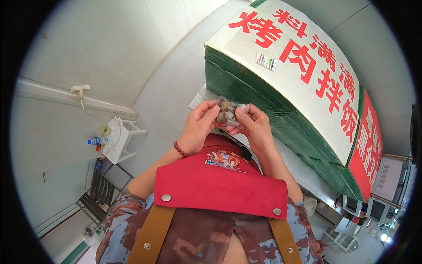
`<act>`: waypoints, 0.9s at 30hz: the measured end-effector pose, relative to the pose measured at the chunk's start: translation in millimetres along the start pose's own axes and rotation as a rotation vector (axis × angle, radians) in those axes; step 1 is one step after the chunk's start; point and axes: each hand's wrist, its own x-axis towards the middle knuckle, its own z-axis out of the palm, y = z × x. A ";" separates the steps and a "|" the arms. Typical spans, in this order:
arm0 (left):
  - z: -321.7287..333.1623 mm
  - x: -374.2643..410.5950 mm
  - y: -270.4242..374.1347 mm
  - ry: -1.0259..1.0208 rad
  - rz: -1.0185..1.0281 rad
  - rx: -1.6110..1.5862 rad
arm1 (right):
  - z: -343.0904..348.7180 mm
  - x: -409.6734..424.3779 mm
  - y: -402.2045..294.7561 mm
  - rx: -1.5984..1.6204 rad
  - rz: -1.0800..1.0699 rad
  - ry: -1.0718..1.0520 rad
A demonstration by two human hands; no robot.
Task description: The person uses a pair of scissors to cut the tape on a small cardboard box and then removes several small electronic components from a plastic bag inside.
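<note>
Between my two hands is a small clear plastic bag (227,114) with several round buttons inside, brown and greyish. My left hand (201,122) pinches its left side, thumb on top. On the opposite side, my right hand (255,122) grips the bag with thumb and fingers. Both hands are raised in front of the red apron (217,184) I wear. Beyond them, a small card of coloured threads (266,62) lies on the white printed surface of a large green-sided box (237,77).
A white stool (117,145) at the left carries a water bottle (94,141) and other small items. Behind it stands a dark folding chair (102,189). A plug sits in a wall socket (80,88). At far right are a microwave-like appliance (389,178) and a metal counter (316,184).
</note>
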 end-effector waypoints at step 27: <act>-3.2 3.4 9.5 -0.034 -0.062 0.161 | -4.2 9.3 19.1 0.103 -0.065 0.125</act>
